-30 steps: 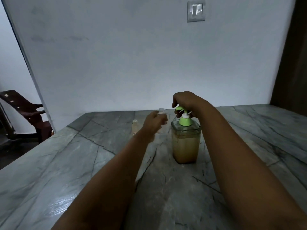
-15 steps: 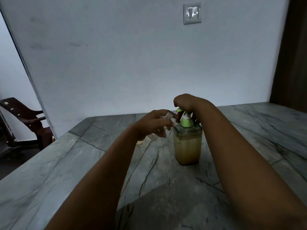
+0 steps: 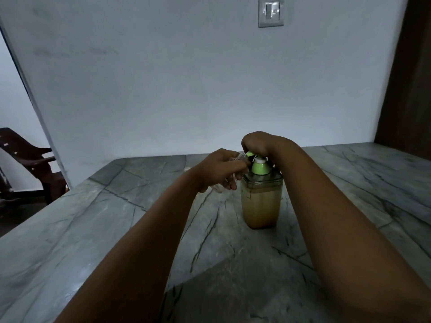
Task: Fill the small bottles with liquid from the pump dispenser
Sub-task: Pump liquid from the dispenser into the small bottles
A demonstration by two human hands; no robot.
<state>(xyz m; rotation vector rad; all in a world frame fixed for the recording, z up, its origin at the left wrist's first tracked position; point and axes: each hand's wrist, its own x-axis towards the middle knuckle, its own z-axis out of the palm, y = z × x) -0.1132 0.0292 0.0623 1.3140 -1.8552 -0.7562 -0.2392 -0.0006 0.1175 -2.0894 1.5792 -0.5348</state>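
Grey veined stone tabletop [image 3: 98, 229] nearest, crossed by two bare forearms reaching forward. Farther in, right of centre, a clear square pump dispenser [image 3: 260, 203] standing upright on the tabletop, about two-thirds full of tan liquid, with a green pump head on top. Right hand [image 3: 261, 143] over that pump head, fingers curled down onto it. Left hand [image 3: 221, 169] just beside the dispenser, fingers clamped round a small clear bottle [image 3: 239, 157], tilted, its neck up against the green spout. Beyond, a pale wall with a switch plate [image 3: 270, 12]. Far left, a dark brown plastic chair [image 3: 30, 159].
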